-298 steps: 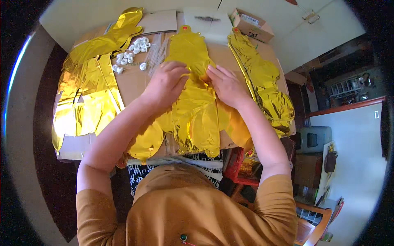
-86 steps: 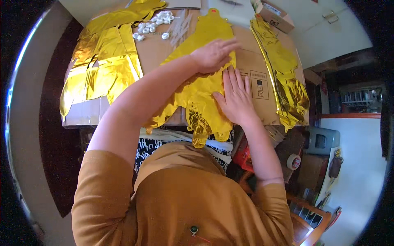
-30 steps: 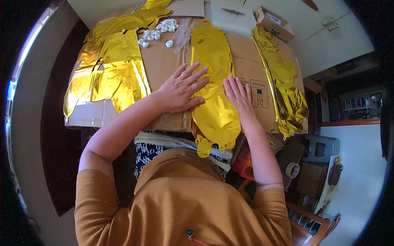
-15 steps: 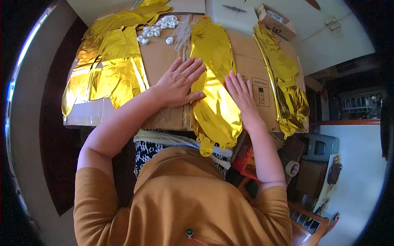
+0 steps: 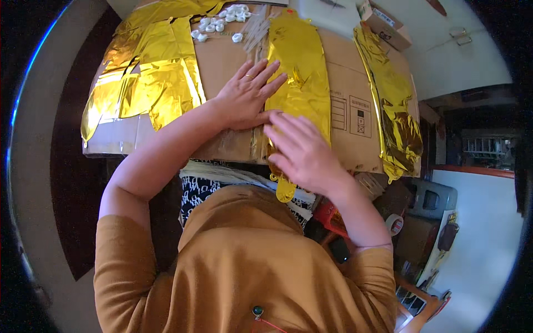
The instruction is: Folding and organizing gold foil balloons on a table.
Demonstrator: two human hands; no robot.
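– Where does the gold foil piece (image 5: 302, 61) lie?
– Lengthwise on the cardboard table (image 5: 347, 72), its near end jutting past the edge, between a second foil piece (image 5: 172, 69) at left and a wrinkled third piece (image 5: 391, 94) at right
– And each grip?
– The left grip (image 5: 247, 97) rests flat and released, spread fingertips on the foil's left side; the right grip (image 5: 308, 155), blurred, crosses its lower part beside the left thumb, and whether it clasps anything, I cannot tell
– Beyond?
– White rolls (image 5: 212, 25) beside thin clear strips (image 5: 258, 28)

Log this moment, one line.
left hand: spread, fingers over middle gold foil; right hand: over foil's near part; white rolls: left of foil
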